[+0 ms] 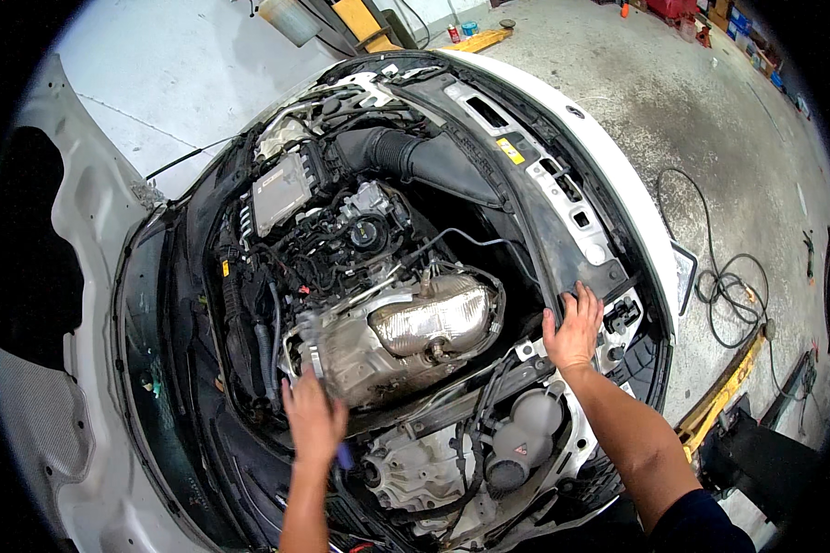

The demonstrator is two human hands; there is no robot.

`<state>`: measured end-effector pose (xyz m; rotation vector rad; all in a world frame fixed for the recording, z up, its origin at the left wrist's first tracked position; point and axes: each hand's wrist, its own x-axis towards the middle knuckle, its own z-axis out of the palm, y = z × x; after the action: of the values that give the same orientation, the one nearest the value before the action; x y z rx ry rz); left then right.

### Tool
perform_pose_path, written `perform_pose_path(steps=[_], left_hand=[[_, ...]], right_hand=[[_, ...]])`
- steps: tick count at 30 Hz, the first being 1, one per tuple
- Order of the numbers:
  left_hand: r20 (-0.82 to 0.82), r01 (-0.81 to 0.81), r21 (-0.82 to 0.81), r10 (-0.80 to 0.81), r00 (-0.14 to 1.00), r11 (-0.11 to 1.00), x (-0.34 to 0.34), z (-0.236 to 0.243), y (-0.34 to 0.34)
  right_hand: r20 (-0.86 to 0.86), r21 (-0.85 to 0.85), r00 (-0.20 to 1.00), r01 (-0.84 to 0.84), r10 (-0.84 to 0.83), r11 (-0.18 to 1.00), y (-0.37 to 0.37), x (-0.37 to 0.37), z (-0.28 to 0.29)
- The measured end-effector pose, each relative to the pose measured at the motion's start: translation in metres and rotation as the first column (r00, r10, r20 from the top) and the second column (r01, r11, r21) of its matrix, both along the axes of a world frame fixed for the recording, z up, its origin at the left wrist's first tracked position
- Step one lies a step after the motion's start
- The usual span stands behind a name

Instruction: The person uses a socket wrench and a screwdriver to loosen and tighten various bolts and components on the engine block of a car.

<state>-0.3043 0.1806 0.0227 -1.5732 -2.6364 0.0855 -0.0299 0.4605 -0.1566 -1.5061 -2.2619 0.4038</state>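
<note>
My right hand (574, 330) rests with its fingers spread on the black front panel (563, 249) of a car's engine bay, near its right corner. Smeared by motion, my left hand (314, 419) is at the near end of the engine, beside a silver metal heat shield (438, 318). Whether its fingers hold anything cannot be made out. Just beside that wrist shows a small blue piece (344, 455) of something unclear.
The raised white hood (74, 217) stands at left. A dark grey round-capped reservoir (526, 429) sits near me. Farther off are a black air duct (415, 161) and a grey control box (281, 194). A yellow lift arm (724, 392) and a cable (710, 276) lie at right.
</note>
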Motion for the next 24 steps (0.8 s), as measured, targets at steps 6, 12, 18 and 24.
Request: perform_pose_path(steps=[6, 12, 18, 24], left_hand=[[-0.147, 0.081, -0.083, -0.093, 0.985, 0.993, -0.139, 0.030, -0.021], [-0.346, 0.470, -0.365, -0.586, 0.733, 0.804, -0.223, 0.080, 0.068], [-0.192, 0.472, -0.112, -0.485, 0.853, 0.875, -0.163, 0.068, 0.140], [0.149, 0.359, -0.027, -0.351, 0.924, 0.933, -0.117, 0.081, 0.152]], right_hand=[[0.019, 0.005, 1.000, -0.004, 0.004, 1.000, -0.001, -0.003, 0.000], [0.007, 0.022, 1.000, -0.011, 0.011, 1.000, -0.005, -0.008, 0.000], [-0.001, 0.038, 1.000, 0.002, -0.002, 0.999, -0.002, -0.004, -0.002], [0.008, 0.031, 1.000, -0.012, 0.012, 0.999, -0.001, -0.003, -0.003]])
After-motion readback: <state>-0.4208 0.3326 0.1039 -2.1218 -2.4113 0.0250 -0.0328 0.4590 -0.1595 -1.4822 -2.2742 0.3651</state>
